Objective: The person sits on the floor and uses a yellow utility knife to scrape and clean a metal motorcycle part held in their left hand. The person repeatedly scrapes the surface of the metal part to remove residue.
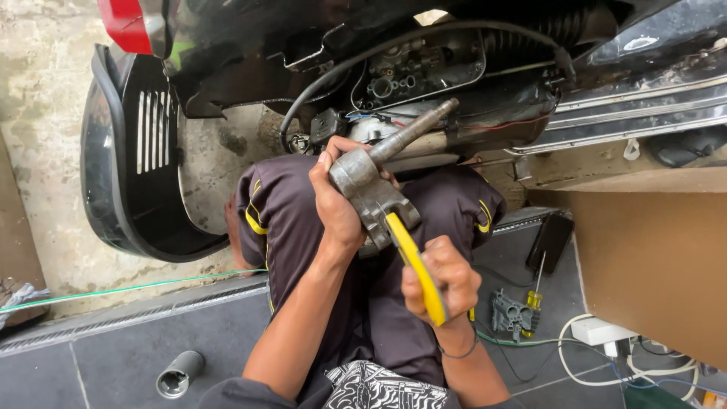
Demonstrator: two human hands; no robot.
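Two hands, one greasy part

Left hand [337, 208] is wrapped around the metal part [372, 189], shaft pointing up-right toward the scooter [469, 83]. Right hand [447, 280] is closed on yellow pliers [415, 265], whose nose meets the part's lower end, over the lap.

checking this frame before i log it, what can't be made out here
Head view only:
- Tip of the yellow-handled tool: hidden behind the grey metal part, so what it bites on is unclear.
- Left hand palm side: turned away; its grip on the part shows only in outline.
- Right hand fingertips: wrapped round the handle.
- Scooter: cut off by the top edge.
- Metal socket interior: too small.
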